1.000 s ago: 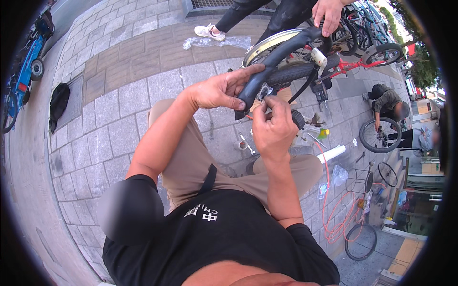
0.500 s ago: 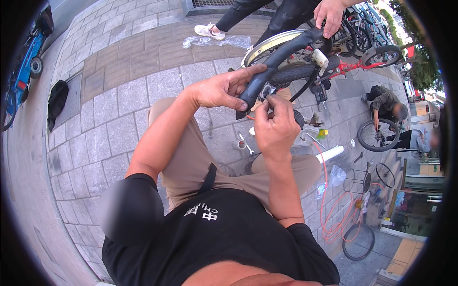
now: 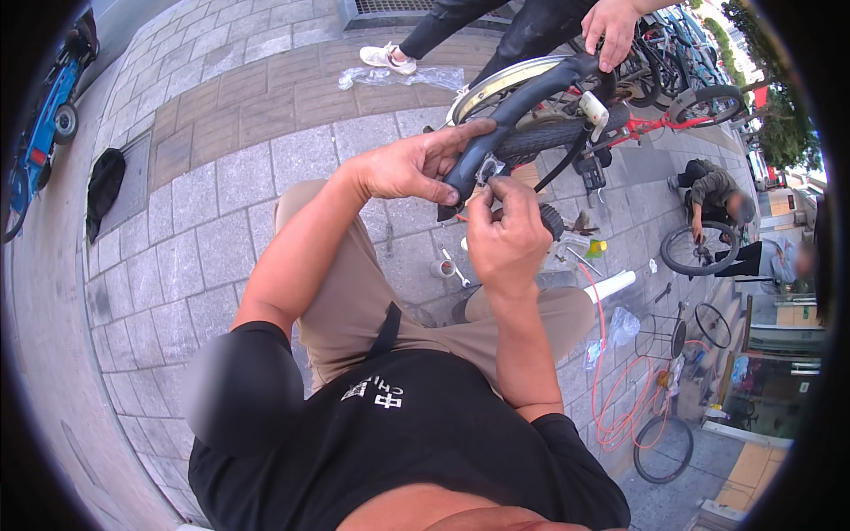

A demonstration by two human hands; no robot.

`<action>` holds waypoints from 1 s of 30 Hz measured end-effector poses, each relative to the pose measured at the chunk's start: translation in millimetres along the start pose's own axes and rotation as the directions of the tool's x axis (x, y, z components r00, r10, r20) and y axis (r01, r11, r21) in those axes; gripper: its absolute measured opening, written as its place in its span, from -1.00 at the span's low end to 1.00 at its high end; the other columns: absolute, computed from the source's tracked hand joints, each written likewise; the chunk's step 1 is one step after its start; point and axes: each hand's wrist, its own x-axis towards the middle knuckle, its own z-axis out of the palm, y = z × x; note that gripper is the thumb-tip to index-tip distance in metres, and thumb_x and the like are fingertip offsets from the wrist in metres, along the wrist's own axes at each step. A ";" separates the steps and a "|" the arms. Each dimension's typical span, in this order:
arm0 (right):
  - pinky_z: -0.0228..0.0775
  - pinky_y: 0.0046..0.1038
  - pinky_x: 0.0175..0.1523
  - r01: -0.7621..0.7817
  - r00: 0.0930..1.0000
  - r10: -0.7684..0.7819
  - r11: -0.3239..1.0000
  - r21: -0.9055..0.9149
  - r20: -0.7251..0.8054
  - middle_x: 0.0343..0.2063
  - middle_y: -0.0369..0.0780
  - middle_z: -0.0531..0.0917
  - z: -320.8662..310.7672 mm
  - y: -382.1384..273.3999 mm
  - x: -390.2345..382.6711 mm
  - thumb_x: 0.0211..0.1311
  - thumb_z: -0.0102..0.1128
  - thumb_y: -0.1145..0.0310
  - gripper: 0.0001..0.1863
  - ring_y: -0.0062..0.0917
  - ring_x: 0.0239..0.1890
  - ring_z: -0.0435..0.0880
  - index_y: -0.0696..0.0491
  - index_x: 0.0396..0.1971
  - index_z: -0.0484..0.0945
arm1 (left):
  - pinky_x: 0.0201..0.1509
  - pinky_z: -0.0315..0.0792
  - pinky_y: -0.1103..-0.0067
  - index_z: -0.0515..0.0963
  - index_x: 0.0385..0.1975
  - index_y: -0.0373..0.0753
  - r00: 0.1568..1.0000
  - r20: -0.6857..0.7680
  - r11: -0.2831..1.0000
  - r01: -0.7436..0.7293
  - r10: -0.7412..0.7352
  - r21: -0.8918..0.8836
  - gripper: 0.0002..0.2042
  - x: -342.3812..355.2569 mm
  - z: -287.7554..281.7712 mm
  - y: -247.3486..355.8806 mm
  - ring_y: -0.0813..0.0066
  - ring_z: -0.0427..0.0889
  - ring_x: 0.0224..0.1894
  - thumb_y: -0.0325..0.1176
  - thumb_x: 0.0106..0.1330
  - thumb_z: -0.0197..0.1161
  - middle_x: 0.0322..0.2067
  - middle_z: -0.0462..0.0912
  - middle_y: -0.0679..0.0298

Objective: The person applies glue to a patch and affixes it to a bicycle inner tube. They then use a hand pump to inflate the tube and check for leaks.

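Note:
A black bicycle inner tube [image 3: 521, 104] slants from near my lap up toward the bicycle wheel. My left hand [image 3: 403, 168] is closed round its near end, thumb on the near side and fingers over the top. At the tube's right side, my right hand [image 3: 509, 237] pinches the edge of a small crinkled, shiny clear film [image 3: 489, 170]. That film lies against the tube; what is under it I cannot make out. Beyond my hands is a knobby black tyre [image 3: 549, 138] beside a pale wheel rim [image 3: 469, 102]. Another person's hand [image 3: 611, 34] rests on the tube's far part.
On the paving lie a spanner [image 3: 457, 268], a roll of tape [image 3: 441, 269], a yellow-capped bottle [image 3: 597, 249] and a white tube [image 3: 613, 285]. An orange hose [image 3: 611, 434] coils at the right. A person [image 3: 715, 196] crouches there with a wheel [image 3: 691, 265].
My right hand has shifted slightly left along the tube, and more of the clear film shows above its fingertips. My left hand keeps its place on the tube.

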 end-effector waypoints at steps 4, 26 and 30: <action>0.68 -0.28 -0.27 -0.011 1.000 0.011 1.000 0.008 0.013 -0.23 -0.14 0.78 1.0 -1.7 -0.8 0.12 0.43 0.53 -0.78 -0.22 -0.32 0.83 0.08 -0.22 0.66 | 0.27 0.54 0.52 -0.12 0.68 -0.25 1.000 -0.006 1.000 0.011 -0.011 0.001 0.06 0.1 1.5 1.4 0.56 0.59 0.17 -0.73 0.20 0.40 0.41 0.38 0.14; 0.68 -0.27 -0.27 -0.010 1.000 0.011 1.000 -0.007 0.015 -0.23 -0.14 0.78 -0.5 -1.8 -0.5 0.11 0.44 0.54 -0.77 -0.22 -0.31 0.83 0.07 -0.20 0.66 | 0.25 0.54 0.52 -0.12 0.68 -0.23 1.000 -0.006 1.000 0.008 -0.008 0.003 0.06 -0.9 1.1 0.9 0.53 0.60 0.16 -0.72 0.20 0.39 0.39 0.40 0.15; 0.68 -0.29 -0.26 0.018 1.000 -0.018 1.000 0.009 0.020 -0.21 -0.16 0.78 0.9 -5.5 0.1 0.11 0.44 0.53 -0.76 -0.23 -0.31 0.83 0.07 -0.19 0.67 | 0.32 0.51 0.52 -0.12 0.68 -0.22 1.000 0.003 1.000 0.004 -0.004 -0.012 0.07 -0.8 -0.5 -0.7 0.50 0.58 0.23 -0.73 0.20 0.39 0.41 0.38 0.13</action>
